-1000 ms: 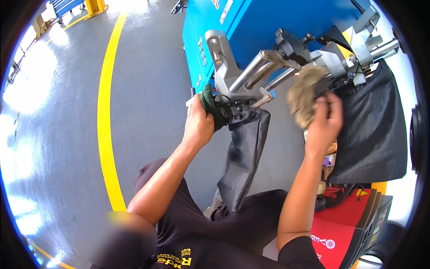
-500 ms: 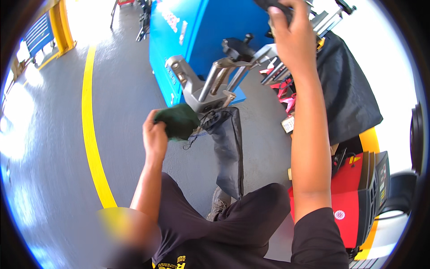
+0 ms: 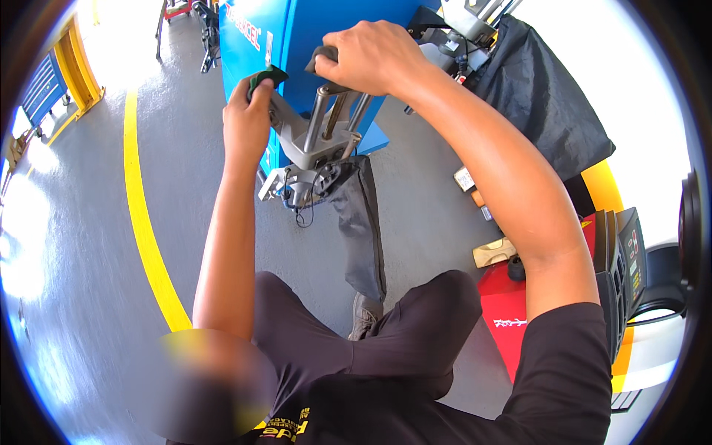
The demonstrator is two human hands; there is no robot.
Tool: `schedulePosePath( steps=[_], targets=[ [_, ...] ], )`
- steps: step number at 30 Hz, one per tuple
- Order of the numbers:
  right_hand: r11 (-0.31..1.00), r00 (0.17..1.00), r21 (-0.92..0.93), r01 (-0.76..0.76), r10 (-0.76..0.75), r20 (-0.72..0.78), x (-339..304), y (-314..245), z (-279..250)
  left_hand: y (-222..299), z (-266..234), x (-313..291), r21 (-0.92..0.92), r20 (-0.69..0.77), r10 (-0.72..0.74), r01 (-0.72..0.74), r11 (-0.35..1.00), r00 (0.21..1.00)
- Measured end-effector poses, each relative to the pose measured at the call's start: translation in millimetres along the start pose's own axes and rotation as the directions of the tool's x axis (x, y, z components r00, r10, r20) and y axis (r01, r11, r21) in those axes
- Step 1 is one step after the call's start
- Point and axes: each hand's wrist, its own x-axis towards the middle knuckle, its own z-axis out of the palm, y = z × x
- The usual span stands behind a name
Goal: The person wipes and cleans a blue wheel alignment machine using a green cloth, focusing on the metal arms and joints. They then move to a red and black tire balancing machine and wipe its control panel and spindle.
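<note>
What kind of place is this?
Probably a workshop, maybe a garage. There's a metal frame with rods, a big blue cabinet behind it, and a yellow line painted on the shiny grey floor.

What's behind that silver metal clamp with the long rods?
Part of a big blue boxy cabinet shows behind the silver metal clamp, with smooth grey floor lower down. The clamp and the bare right hand cover some of the cabinet, so those parts cannot be seen.
</note>
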Motion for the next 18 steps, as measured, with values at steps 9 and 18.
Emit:
schedulePosePath(
  steps=[9, 18],
  targets=[
    [0.961, 0.898, -0.175, -0.214, 0.264, 0.351, 24, -24, -19, -21, -3, 11, 0.248, -0.001, 0.27, -0.262, 0.933, 0.963],
    [0.954, 0.958, 0.092, 0.285, -0.287, 0.004, -6, 19, -1, -34, -14, 10, 0.092, 0.047, 0.272, -0.275, 0.957, 0.961]
  ],
)
